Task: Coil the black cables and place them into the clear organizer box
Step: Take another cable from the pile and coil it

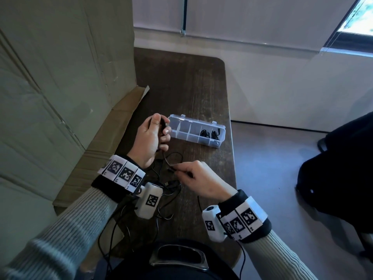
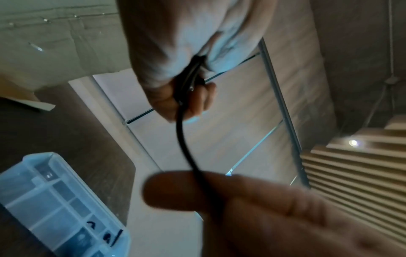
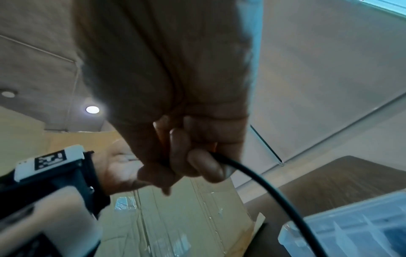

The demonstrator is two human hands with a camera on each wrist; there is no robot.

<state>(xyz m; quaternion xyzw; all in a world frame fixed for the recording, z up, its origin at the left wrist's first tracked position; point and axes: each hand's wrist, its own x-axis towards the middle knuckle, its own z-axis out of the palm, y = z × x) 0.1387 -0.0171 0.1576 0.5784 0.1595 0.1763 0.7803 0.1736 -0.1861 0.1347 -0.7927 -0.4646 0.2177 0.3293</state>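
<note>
My left hand is raised over the table with its fingers curled round a partly coiled black cable. The cable's free length runs down to my right hand, which pinches it between thumb and fingers. The clear organizer box lies open just right of the left hand; two of its right compartments hold coiled black cables. In the left wrist view the cable stretches from the left hand's fist to the right hand's fingers. In the right wrist view the right hand's fingers hold the cable.
More loose black cables lie tangled on the dark wooden table between my wrists. A large cardboard box stands along the table's left side. A dark chair or bag sits on the floor at right.
</note>
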